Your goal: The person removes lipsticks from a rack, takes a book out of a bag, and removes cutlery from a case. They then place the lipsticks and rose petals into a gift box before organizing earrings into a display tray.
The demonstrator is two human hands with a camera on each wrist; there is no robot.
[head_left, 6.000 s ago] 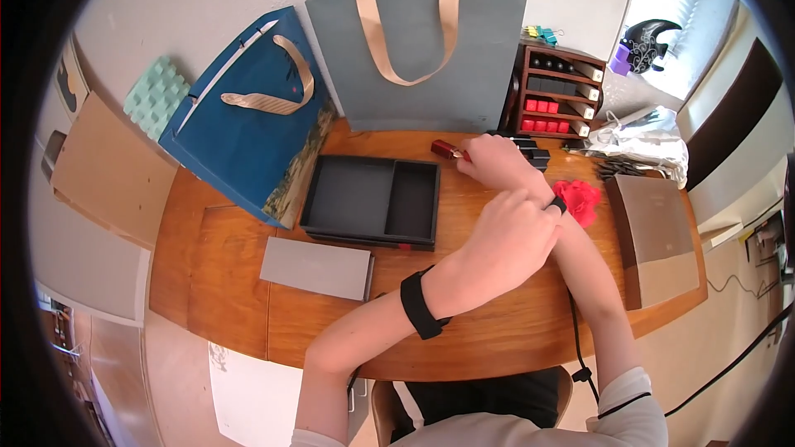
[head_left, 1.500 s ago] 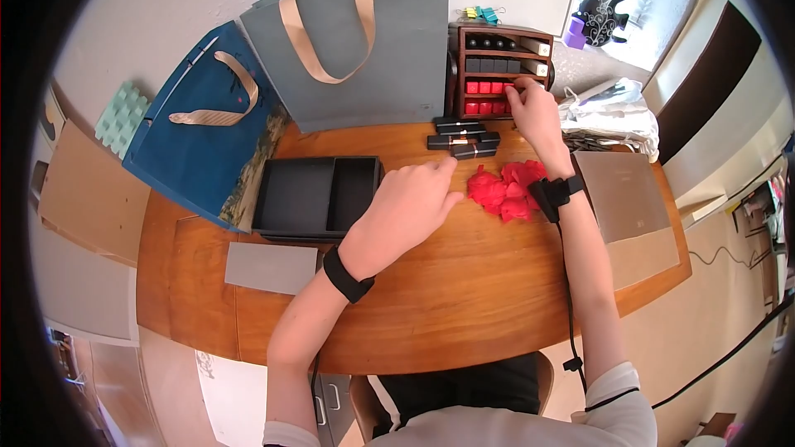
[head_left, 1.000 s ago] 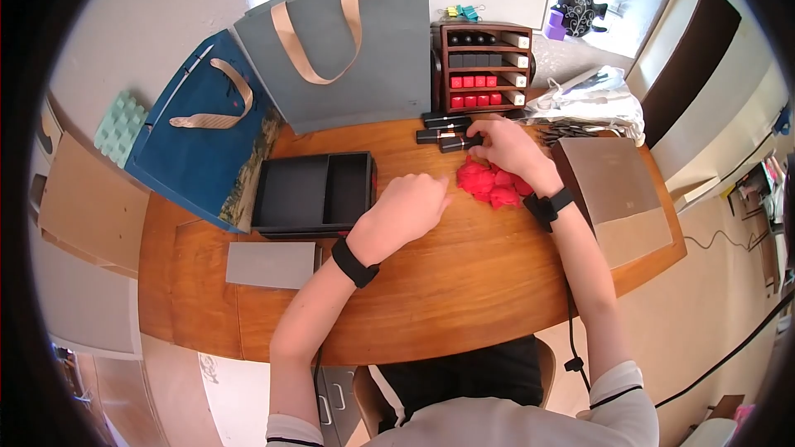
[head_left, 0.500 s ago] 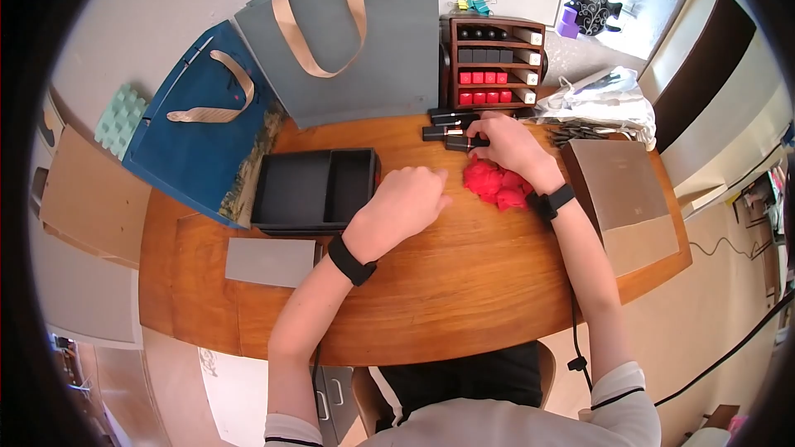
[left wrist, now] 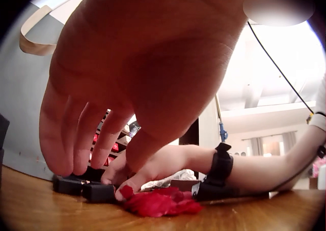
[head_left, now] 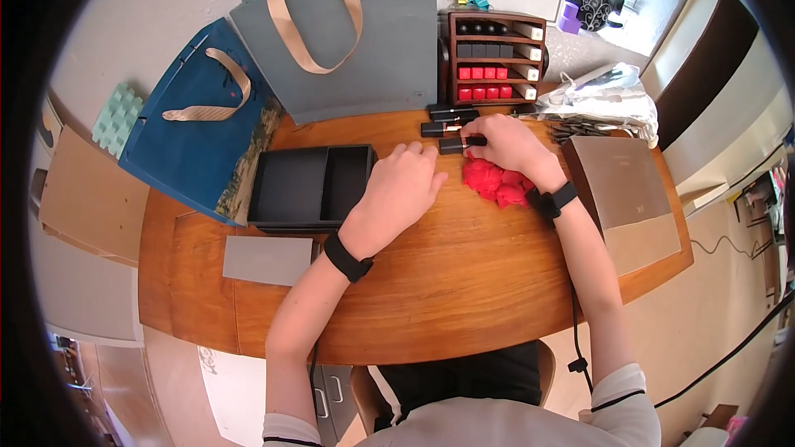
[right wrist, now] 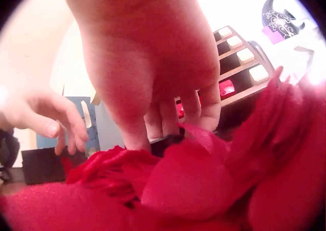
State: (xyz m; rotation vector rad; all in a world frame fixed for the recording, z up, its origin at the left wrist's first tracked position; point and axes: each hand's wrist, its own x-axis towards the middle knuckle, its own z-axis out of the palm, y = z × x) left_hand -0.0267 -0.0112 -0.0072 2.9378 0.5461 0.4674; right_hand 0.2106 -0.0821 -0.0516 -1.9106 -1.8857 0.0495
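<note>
My right hand (head_left: pixel 515 147) pinches the right end of a black lipstick tube (head_left: pixel 450 146) with a thin bright band, low over the wooden table. Just behind it lie further black lipstick tubes (head_left: pixel 436 129) side by side. Under my right wrist is a crumpled heap of red fabric petals (head_left: pixel 497 183), which fills the lower right wrist view as red petals (right wrist: pixel 188 182). My left hand (head_left: pixel 393 194) hovers palm down beside the black box, fingers loosely bent and holding nothing. In the left wrist view, black tubes (left wrist: pixel 99 192) sit beyond its fingertips.
A wooden rack (head_left: pixel 497 60) with black and red lipsticks stands at the back. Left lie an open two-part black box (head_left: pixel 290 186) and a grey lid (head_left: pixel 269 260). Grey (head_left: pixel 348 33) and blue paper bags (head_left: pixel 195 128) stand behind. A brown box (head_left: pixel 625 203) lies right.
My left hand has let go of the right wrist strap and moved left. My right hand has come from the rack's red row down to the black tubes and shifted the front one slightly.
</note>
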